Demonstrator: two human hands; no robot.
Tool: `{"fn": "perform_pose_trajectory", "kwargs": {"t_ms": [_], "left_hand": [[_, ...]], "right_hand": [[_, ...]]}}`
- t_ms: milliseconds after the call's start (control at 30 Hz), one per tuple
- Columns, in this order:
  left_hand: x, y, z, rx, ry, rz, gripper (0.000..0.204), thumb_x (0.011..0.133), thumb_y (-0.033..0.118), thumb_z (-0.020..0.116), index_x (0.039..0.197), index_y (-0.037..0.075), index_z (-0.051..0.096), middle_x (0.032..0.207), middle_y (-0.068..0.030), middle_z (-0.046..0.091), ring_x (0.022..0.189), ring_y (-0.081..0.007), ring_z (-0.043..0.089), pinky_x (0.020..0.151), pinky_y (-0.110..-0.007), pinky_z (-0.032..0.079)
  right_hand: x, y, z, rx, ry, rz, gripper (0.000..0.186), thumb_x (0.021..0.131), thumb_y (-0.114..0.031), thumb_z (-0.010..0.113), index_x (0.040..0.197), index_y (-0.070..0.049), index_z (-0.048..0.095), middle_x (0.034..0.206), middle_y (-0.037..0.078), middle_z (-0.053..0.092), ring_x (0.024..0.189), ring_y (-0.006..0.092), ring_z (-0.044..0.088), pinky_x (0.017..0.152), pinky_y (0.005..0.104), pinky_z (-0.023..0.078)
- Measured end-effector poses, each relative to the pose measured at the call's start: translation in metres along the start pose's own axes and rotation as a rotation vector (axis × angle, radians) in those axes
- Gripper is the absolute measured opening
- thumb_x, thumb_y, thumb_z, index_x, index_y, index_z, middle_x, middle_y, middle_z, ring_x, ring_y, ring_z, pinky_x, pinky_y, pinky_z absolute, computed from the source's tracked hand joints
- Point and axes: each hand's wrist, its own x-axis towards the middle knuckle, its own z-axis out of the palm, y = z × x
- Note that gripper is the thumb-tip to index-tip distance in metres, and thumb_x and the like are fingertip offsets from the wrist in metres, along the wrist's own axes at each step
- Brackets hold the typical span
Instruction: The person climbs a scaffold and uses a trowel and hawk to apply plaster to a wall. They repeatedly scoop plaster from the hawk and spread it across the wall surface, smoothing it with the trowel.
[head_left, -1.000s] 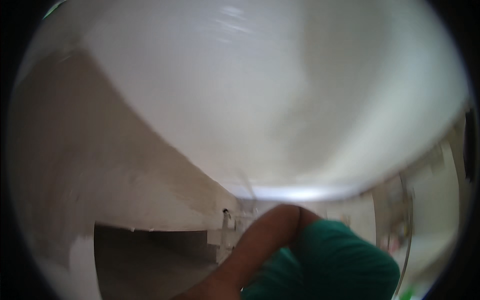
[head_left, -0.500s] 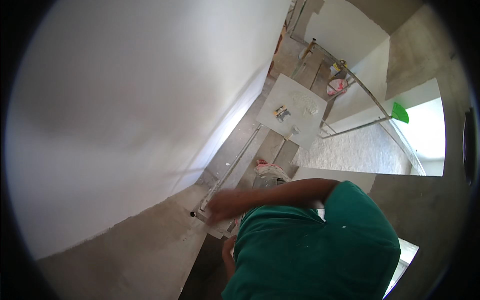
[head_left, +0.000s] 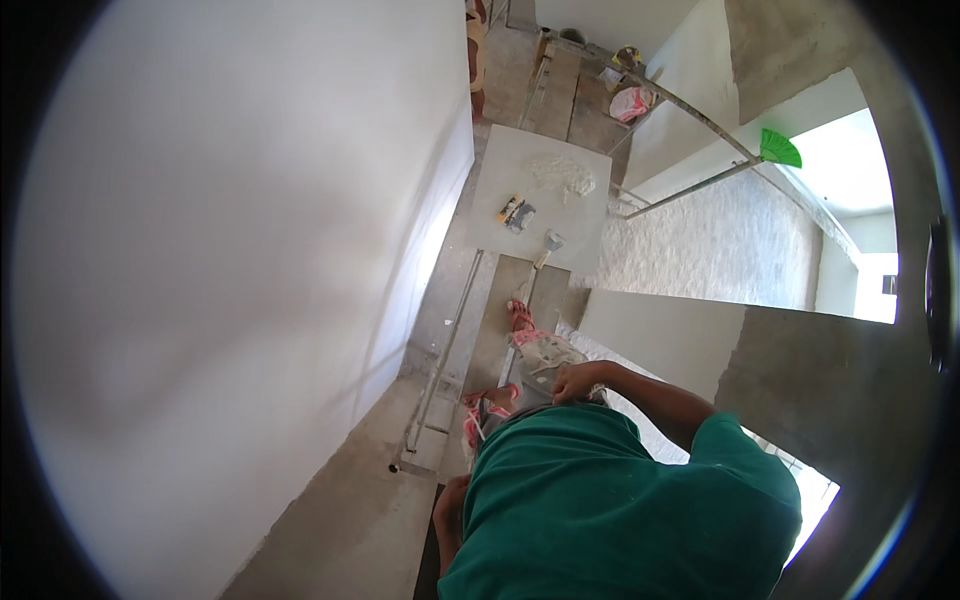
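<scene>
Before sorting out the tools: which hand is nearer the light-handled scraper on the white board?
Right. The right hand is by the front hem of the green shirt, short of the scraper; the left hand is farther back, at the shirt's left side.

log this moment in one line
right hand: curled by trousers | left hand: beside green shirt, partly hidden | held items: none visible | white board: two scrapers, white paste
</scene>
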Motion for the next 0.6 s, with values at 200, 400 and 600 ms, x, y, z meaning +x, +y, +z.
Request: {"fn": "perform_pose_trajectory", "kwargs": {"t_ms": [200, 400, 600], "left_hand": [[0.057, 0.052, 0.008, -0.111, -0.277, -0.403, 0.036, 0.096, 0.027, 0.055, 0.112, -0.004, 0.065, 0.103, -0.0057, 0.068, 0.089, -0.0139, 0.063, 0.083, -0.028, 0.049], [0.133, -0.002, 0.007, -0.051, -0.622, -0.266, 0.036, 0.096, 0.028, 0.054, 0.112, -0.002, 0.065, 0.101, -0.0066, 0.069, 0.09, -0.0133, 0.062, 0.084, -0.029, 0.048], [0.25, 0.003, 0.015, 0.309, -1.1, -0.297, 0.041, 0.093, 0.035, 0.052, 0.101, -0.002, 0.068, 0.085, -0.0083, 0.068, 0.075, -0.015, 0.063, 0.069, -0.032, 0.051]], "right_hand": [[-0.046, 0.042, -0.053, 0.295, 0.015, 0.064, 0.03, 0.091, -0.03, 0.056, 0.077, -0.005, 0.064, 0.065, -0.001, 0.053, 0.052, 0.0091, 0.047, 0.045, 0.028, 0.039], [-0.068, 0.099, -0.042, 0.58, 0.085, 0.047, 0.027, 0.089, -0.031, 0.06, 0.088, -0.005, 0.067, 0.07, 0.0, 0.058, 0.055, 0.0117, 0.053, 0.047, 0.0288, 0.044], [-0.084, 0.127, -0.006, 0.883, 0.215, 0.063, 0.028, 0.087, -0.031, 0.059, 0.092, -0.005, 0.069, 0.075, 0.003, 0.063, 0.062, 0.015, 0.06, 0.052, 0.0313, 0.05]]}}
